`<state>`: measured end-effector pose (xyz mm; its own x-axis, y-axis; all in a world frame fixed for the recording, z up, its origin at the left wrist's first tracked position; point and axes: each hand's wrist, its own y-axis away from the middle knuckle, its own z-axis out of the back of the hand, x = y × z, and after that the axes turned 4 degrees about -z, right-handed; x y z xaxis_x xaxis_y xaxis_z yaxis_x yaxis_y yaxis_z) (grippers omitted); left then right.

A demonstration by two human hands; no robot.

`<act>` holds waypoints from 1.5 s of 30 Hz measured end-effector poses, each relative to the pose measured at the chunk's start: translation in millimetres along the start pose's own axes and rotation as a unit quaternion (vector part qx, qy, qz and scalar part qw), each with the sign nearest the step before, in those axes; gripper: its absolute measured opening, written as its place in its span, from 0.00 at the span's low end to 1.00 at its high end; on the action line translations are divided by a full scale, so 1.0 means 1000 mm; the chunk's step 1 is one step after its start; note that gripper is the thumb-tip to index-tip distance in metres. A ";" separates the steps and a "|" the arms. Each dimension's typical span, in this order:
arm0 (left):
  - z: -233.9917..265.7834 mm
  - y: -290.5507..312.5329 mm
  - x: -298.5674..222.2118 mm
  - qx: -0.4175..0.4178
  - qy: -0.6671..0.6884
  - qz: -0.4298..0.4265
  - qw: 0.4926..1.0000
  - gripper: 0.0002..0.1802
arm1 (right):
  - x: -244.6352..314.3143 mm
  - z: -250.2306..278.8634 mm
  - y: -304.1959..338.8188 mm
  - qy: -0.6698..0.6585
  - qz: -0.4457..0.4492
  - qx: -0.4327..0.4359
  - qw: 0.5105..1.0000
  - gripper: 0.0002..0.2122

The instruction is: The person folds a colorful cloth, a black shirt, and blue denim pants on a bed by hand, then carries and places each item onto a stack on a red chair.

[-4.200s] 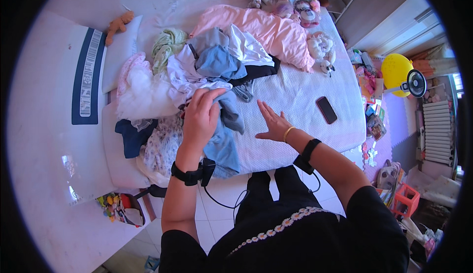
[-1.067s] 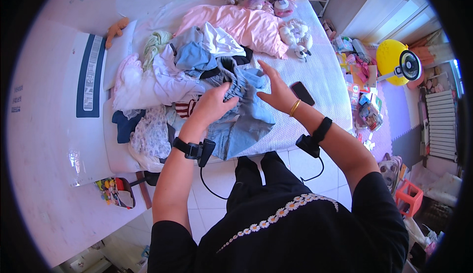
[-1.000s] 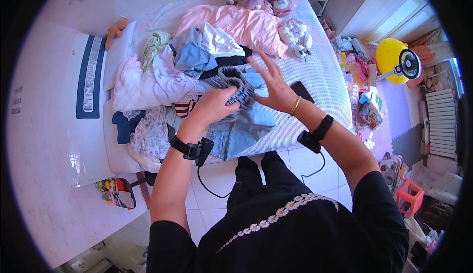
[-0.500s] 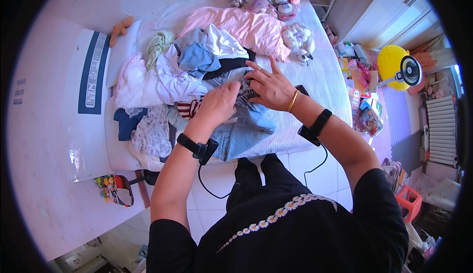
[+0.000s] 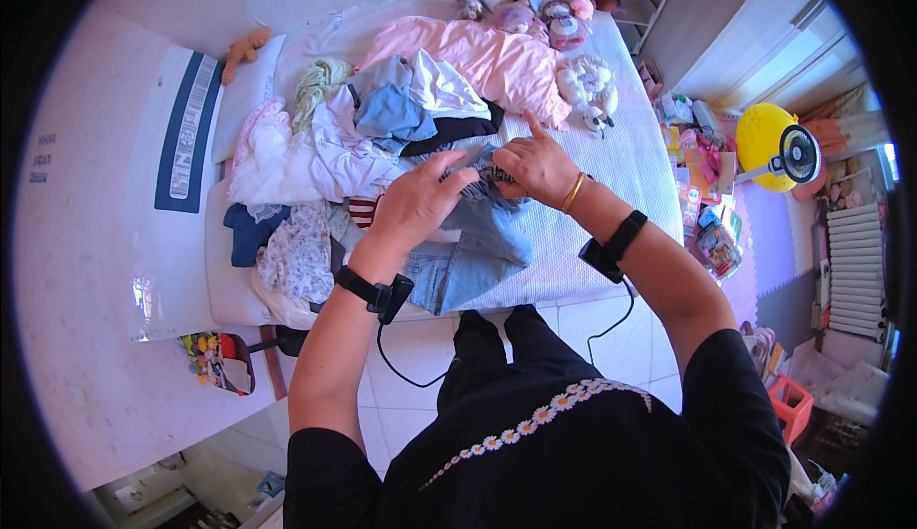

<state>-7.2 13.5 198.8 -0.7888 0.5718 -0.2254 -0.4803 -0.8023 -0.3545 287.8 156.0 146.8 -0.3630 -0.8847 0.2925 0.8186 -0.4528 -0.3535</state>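
Observation:
A light blue denim garment [image 5: 482,257] lies spread over the near edge of the bed, with a bunched grey, dark-patterned part at its top. My right hand [image 5: 542,168] pinches that bunched part, its index finger sticking up. Just left of it, my left hand [image 5: 420,200] hovers over the cloth, thumb and fingers apart, holding nothing I can see. A red-and-white striped piece [image 5: 363,211] shows partly behind my left wrist. Beyond my hands lies a heap of clothes: a blue garment [image 5: 396,114], a white one [image 5: 444,88], a black one [image 5: 458,131] and a green one [image 5: 320,85].
A pink cloth [image 5: 468,56] and several plush toys [image 5: 564,23] lie farther back on the bed [image 5: 626,195]. On the right stand a fan [image 5: 798,154], a yellow balloon [image 5: 759,133] and cluttered boxes. A toy bin [image 5: 234,362] sits low at left.
My right hand has closed on the bunched cloth and shifted slightly right. My left hand has moved a little down, its fingers spreading away from the cloth.

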 end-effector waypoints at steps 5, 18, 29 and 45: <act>-0.013 -0.008 -0.014 -0.026 0.008 0.043 0.999 0.36 | -0.005 0.003 0.000 0.011 -0.016 0.008 1.000 0.21; -0.027 -0.016 -0.002 -0.030 -0.008 0.066 0.997 0.20 | -0.010 0.006 0.001 -0.031 0.005 -0.022 0.999 0.24; -0.010 -0.015 0.026 -0.037 -0.080 0.137 0.987 0.21 | 0.002 0.033 0.004 0.012 0.060 0.067 0.996 0.38; 0.131 -0.065 0.032 -0.085 -0.271 0.294 0.913 0.21 | 0.051 0.093 -0.111 0.003 -0.032 -0.138 0.990 0.21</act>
<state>-51.9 61.3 333.6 -0.9869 -0.1553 0.0430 0.1182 -0.8790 -0.4620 219.4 171.9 283.3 -0.4143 -0.8533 0.3165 0.6413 -0.5205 -0.5637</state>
